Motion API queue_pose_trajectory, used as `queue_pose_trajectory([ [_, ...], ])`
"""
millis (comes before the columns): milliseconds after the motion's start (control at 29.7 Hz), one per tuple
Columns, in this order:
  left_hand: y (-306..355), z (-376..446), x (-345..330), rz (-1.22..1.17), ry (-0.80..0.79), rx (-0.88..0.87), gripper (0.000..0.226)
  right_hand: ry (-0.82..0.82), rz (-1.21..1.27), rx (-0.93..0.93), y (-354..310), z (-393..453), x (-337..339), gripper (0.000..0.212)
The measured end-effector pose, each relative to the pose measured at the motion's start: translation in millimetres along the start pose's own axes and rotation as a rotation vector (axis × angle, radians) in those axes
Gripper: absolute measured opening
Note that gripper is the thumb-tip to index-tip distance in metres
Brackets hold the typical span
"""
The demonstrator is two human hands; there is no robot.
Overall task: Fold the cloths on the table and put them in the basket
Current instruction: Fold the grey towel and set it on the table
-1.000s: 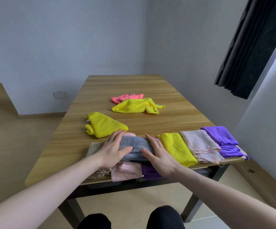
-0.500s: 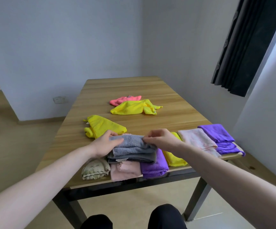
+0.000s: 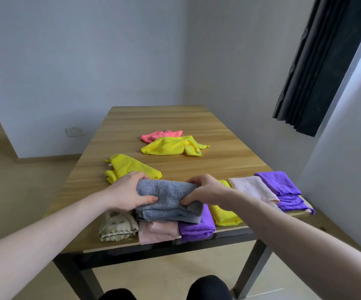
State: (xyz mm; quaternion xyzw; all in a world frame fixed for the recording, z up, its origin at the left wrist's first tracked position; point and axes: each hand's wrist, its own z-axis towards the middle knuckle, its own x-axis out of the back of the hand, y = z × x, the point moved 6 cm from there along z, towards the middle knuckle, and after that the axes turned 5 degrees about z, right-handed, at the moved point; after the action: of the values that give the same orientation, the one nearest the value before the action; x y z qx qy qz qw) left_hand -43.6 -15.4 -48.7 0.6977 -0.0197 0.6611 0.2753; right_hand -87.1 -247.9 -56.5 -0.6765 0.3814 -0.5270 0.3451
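1. My left hand (image 3: 129,192) and right hand (image 3: 205,191) each grip one end of the folded grey cloth (image 3: 167,199), fingers curled round it.
2. Under my grip, it sits on folded pink (image 3: 157,231) and purple (image 3: 196,227) cloths at the worktop's (image 3: 164,118) near edge.

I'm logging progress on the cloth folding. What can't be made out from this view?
- Basket: nowhere in the head view.
- Pink cloth and purple cloth: far parts hidden under the grey towel held by left hand and right hand.
- Yellow cloth: partly behind the right forearm.
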Motion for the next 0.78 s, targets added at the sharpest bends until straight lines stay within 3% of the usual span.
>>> queue_pose_trajectory([
  [101,31,3,34,-0.586,0.019,-0.023,0.072,0.002,0.333,0.069,-14,-12,27,0.042],
  [169,52,13,46,-0.850,-0.002,-0.046,0.060,0.024,0.517,0.094,-20,-19,46,0.046],
  [236,83,25,41,-0.869,-0.091,-0.026,0.038,0.109,0.559,0.121,-16,-28,70,0.043],
  [303,115,50,32,-0.851,-0.120,-0.011,0.034,0.208,0.563,0.097,-3,-34,100,0.033],
  [371,169,85,20,-0.906,-0.094,-0.040,0.027,0.118,0.555,0.049,17,-43,137,0.039],
  [405,184,100,18,-0.913,-0.058,-0.039,0.030,0.031,0.542,0.019,21,-42,145,0.046],
  [472,208,118,11,-0.919,-0.022,-0.020,0.050,0.025,0.531,-0.016,32,-38,170,0.045],
  [539,211,148,-5,-0.779,0.013,0.027,0.071,0.244,0.487,-0.005,52,-7,207,0.038],
  [607,196,152,-17,-0.430,0.037,0.034,0.070,0.563,0.452,-0.034,75,13,243,0.039],
  [674,178,163,-34,-0.207,0.022,0.002,0.065,0.618,0.463,-0.077,93,43,263,0.047],
  [775,159,158,-48,-0.056,-0.018,-0.061,0.061,0.543,0.473,-0.175,107,73,265,0.053],
])
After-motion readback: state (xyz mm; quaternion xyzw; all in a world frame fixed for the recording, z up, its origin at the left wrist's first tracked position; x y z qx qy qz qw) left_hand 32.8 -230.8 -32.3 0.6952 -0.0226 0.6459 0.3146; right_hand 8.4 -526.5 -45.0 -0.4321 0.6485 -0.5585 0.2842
